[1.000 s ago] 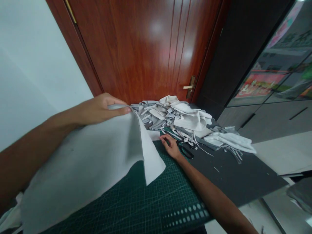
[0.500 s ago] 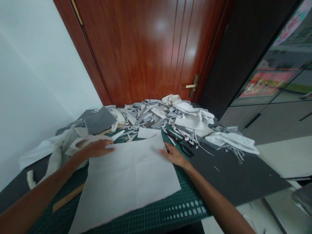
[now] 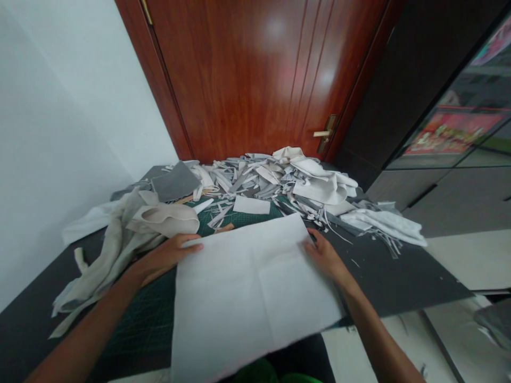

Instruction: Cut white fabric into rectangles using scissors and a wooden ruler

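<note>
A large white sheet of cloth (image 3: 247, 298), lightly creased, spans the space between my hands, its lower part hanging over the table's near edge. My left hand (image 3: 173, 254) is closed on its upper left corner, thumb on top and the other fingers under it. At its upper right edge, my right hand (image 3: 325, 256) grips the cloth with the thumb over the surface. A small dark thing by the right fingers is too unclear to name. Under the cloth lies a green cutting mat (image 3: 136, 324). Dark scissors behind the upper right corner are mostly hidden.
Grey and white cloth scraps (image 3: 243, 178) are heaped along the back, against a wooden door (image 3: 239, 80). Crumpled pale cloth (image 3: 115, 250) lies at left, folded white cloth (image 3: 385, 229) at right. A small white rectangle (image 3: 251, 205) sits beyond the sheet.
Both hands and the white cloth have moved right and toward me, so its lower part now passes the table edge. The view has shifted slightly. Scissors that showed plainly are now mostly covered.
</note>
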A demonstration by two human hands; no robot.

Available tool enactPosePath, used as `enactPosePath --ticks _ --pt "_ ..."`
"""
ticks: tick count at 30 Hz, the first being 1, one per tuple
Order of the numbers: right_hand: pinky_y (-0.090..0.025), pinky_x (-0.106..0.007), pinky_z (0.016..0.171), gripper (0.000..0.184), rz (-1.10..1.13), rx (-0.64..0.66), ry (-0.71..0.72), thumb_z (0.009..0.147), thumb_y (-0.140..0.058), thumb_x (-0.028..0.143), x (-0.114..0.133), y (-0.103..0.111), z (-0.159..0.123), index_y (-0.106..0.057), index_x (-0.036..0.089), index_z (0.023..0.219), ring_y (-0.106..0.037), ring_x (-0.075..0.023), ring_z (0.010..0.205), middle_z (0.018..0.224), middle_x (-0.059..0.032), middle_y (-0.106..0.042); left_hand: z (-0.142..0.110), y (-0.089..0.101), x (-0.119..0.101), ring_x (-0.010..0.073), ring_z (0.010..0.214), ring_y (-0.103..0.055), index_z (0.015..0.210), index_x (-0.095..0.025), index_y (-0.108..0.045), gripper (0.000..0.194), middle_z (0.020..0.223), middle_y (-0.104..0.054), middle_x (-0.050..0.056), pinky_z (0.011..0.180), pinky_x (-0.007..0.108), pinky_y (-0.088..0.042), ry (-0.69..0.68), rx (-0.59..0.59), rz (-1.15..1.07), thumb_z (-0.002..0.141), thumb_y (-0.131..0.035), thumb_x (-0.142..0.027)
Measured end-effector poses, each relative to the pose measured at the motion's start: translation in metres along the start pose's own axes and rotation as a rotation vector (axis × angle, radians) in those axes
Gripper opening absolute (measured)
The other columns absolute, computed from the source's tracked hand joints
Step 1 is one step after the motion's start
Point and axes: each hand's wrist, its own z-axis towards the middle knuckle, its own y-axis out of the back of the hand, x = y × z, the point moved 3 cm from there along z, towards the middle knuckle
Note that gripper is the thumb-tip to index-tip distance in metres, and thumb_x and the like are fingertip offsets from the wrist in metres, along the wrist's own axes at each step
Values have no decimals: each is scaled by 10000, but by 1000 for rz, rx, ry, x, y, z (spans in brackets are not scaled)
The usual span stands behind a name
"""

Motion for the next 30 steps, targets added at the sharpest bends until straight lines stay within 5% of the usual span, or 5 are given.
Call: enactPosePath --ticks 4,8,13,21,30 --pt "-510 -355 725 447 -454 -85 -7 941 -536 239 -9 -1 -24 -558 121 1371 -693 -261 769 909 -114 -738 8 -53 5 334 1161 -709 1114 -195 -763 577 1195 -777 137 1067 424 -522 -82 -25 209 899 -455 -633" --pt "-507 -450 899 426 -653 -173 253 958 -563 202 17 -13 -34 -574 152 1381 -646 -348 1065 1226 -209 -659 17 -68 10 343 1158 -656 1075 -176 -723 500 1158 -741 172 1080 478 -479 -237 -241 337 983 -359 -506" --pt "-494 -484 977 309 -549 1 582 1010 -504 164 39 -38 -32 -637 189 1289 -583 -323 1116 1284 -172 -622 35 -59 20 312 1092 -616 1014 -201 -674 492 1081 -707 135 1040 457 -465 -324 -307 289 1011 -325 -548" --pt "-487 -455 985 306 -507 16 538 998 -493 101 36 -50 -30 -669 167 1240 -569 -296 1083 1217 -148 -650 56 -38 28 276 1106 -600 1050 -173 -642 456 1094 -691 142 1068 425 -449 -374 -276 287 1009 -283 -451" --pt "-473 -447 976 310 -503 12 541 992 -498 100 36 -49 -30 -669 181 1237 -559 -301 1095 1223 -144 -647 0 -14 57 354 1189 -572 1175 -150 -647 417 1226 -659 184 1057 488 -442 -67 -283 622 1035 -359 -417"
